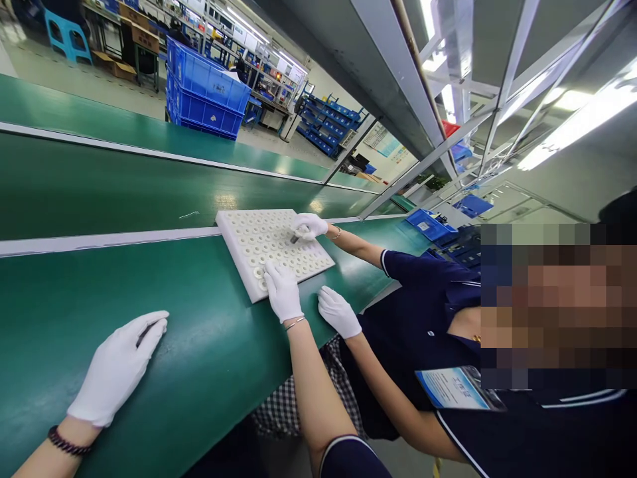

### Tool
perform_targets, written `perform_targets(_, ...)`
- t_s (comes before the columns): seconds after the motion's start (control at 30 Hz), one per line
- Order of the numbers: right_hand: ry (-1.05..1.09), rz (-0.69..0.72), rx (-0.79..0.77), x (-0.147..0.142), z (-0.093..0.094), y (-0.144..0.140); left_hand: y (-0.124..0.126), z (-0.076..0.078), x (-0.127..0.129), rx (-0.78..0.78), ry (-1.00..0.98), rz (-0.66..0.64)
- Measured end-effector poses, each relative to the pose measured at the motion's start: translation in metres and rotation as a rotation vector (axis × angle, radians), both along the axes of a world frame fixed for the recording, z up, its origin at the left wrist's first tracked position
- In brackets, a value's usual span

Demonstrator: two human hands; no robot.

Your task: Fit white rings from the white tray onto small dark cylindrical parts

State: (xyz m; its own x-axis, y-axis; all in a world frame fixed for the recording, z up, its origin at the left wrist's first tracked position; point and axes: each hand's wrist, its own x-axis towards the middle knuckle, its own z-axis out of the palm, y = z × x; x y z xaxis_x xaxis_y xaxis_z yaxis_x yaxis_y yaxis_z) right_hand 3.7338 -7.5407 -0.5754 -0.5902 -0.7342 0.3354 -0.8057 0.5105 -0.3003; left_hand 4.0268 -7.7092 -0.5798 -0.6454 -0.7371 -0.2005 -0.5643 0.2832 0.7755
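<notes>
Your left hand [117,368], white glove, lies flat on the green bench [199,332], fingers together w/ a thin dark tool under them; can't tell if it's gripped or just pinned. Your right hand [283,291] rests palm-down on the near edge of the white foam tray [249,229], fingers spread, holding nothing. Tray sits on the bench just beside the conveyor belt [99,186], its holes filled w/ small rings. A co-worker's far hand [308,226] pinches a small part over the tray; their other hand [338,312] rests flat on the bench nearby.
</notes>
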Motion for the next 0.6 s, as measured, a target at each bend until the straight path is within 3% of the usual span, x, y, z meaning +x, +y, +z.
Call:
perform_targets(0.17,0.050,-0.054,0.080,0.003,-0.002,-0.002,-0.001,-0.001,-0.001,-0.006,0.003,0.003)
perform_targets(0.33,0.023,-0.004,0.093,-0.002,-0.001,0.001,-0.001,-0.004,-0.003,-0.036,0.023,-0.005)
perform_targets(0.47,-0.085,0.039,0.260,-0.021,0.021,-0.004,-0.001,-0.006,-0.003,-0.058,0.040,-0.028)
perform_targets(0.6,-0.135,-0.022,0.440,-0.055,0.049,-0.018,-0.001,-0.009,-0.003,-0.084,0.055,-0.043)
